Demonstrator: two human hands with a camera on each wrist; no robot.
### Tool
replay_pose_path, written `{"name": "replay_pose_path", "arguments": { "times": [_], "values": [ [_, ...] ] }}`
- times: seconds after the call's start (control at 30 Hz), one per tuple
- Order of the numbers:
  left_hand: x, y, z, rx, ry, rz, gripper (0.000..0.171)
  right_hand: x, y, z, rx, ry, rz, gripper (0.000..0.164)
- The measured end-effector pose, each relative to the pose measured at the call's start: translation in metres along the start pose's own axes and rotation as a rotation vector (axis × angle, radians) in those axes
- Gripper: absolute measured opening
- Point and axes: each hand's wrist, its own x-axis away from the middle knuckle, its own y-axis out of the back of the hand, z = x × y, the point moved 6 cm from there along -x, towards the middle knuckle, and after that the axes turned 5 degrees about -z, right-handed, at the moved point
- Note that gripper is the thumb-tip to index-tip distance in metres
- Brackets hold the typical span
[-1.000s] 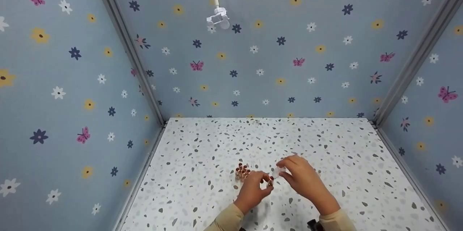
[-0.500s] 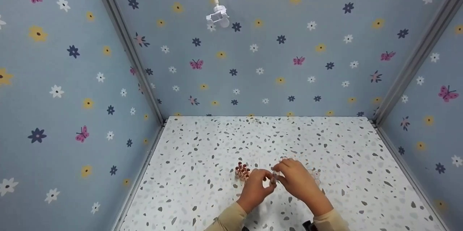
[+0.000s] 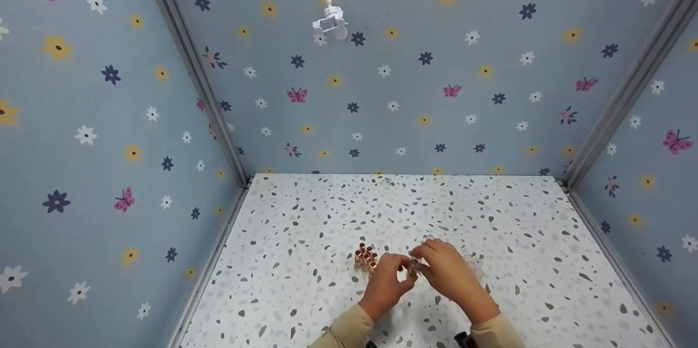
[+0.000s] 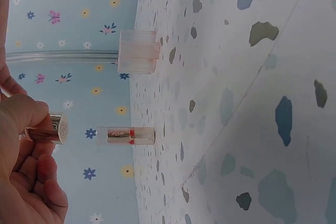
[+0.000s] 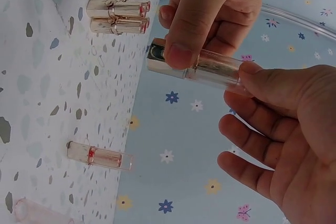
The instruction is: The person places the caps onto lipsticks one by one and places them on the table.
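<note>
A lipstick tube (image 5: 212,69) with a gold base and a clear cap is held between both hands. In the right wrist view, the left hand (image 5: 207,19) pinches the gold base (image 5: 157,59) under its thumb. From the other end, the right hand (image 5: 294,119) pinches the clear cap between thumb and index finger, its other fingers loosely bent. The head view shows the left hand (image 3: 384,285) and right hand (image 3: 450,274) meeting fingertip to fingertip. The gold base (image 4: 52,128) also juts from the left hand (image 4: 26,145) in the left wrist view.
Several uncapped gold lipsticks (image 3: 364,257) stand grouped left of the hands. A capped lipstick (image 5: 100,156) stands alone on the speckled table (image 3: 305,211). Clear caps (image 3: 475,265) lie beyond the right hand. Flowered panels wall the table, and a white clamp (image 3: 331,23) hangs at the back.
The right hand has moved left, bringing the clear cap onto the lipstick in the left hand. The left hand has shifted slightly right. In the last half second both hands barely moved.
</note>
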Motion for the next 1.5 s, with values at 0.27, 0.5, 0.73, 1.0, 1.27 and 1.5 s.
{"name": "replay_pose_path", "arguments": {
  "times": [0.27,0.5,0.73,1.0,1.27,1.5],
  "values": [
    [0.001,0.003,0.001,0.023,-0.009,-0.015,0.02,0.0,-0.007,-0.004,-0.048,-0.032,0.017,0.02],
    [0.003,0.002,0.001,0.018,0.01,0.012,0.019,0.004,-0.01,-0.009,-0.098,-0.042,0.02,0.022],
    [0.003,-0.003,0.003,-0.024,0.025,0.04,0.018,0.017,0.002,-0.021,-0.086,-0.052,-0.037,0.035],
    [-0.003,-0.011,0.018,0.025,0.176,0.078,0.018,0.036,0.018,-0.047,-0.069,-0.176,-0.032,0.032],
    [-0.028,-0.025,0.033,0.073,0.251,0.093,0.014,0.057,0.027,-0.07,-0.062,-0.292,-0.053,0.031],
    [-0.048,-0.044,0.047,0.07,0.323,0.123,0.011,0.07,0.031,-0.081,-0.072,-0.369,-0.036,0.03]
  ]
}}
